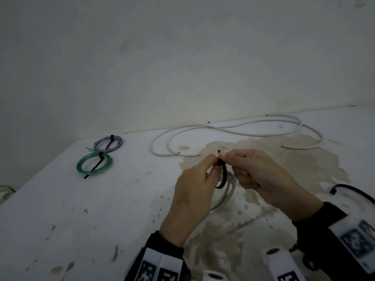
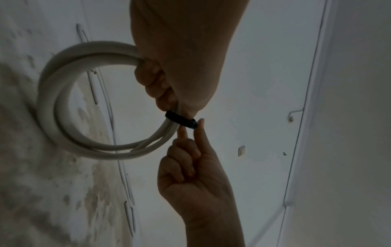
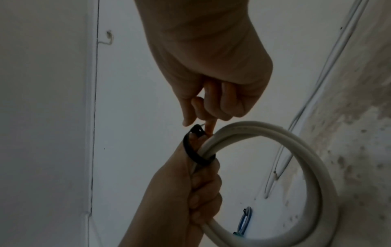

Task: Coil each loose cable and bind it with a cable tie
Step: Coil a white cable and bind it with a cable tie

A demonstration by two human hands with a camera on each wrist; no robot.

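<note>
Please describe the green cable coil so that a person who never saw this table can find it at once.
Look at the far left corner of the white table, away from the hands. Two small bound coils lie there side by side; the green coil is the nearer one. The grey-blue coil lies behind it; only the green one is translucent green, with a black tie across it.

No text or label is legible anywhere.

The head view looks forward and down over the tabletop from above, while both wrist views sit close under the hands, sharing the white cable coil from opposite sides.
</note>
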